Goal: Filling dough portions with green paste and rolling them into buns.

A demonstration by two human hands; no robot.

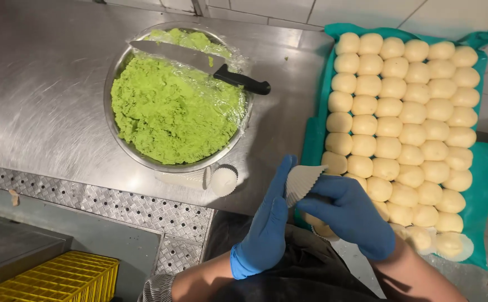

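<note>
Bright overhead light, glare on steel counter [43,100], sharp.

Both the left hand [266,226] and the right hand [351,215] wear smooth, matt blue rubbery gloves and hold a white pleated paper cup [301,182]. The worktop [43,95] is brushed steel with fine swirl scratches; its near edge is embossed tread plate. The far-left metal bowl [122,146] is shiny, lined with crinkled glossy cling film [238,61] under coarse, crumbly green paste [171,109]. The knife [199,62] has a bright steel blade and matt black plastic handle. On the right, pale dough balls [400,120] look smooth and matt on teal cloth [481,168]. The near-left yellow crate [59,277] is ribbed plastic.
</note>
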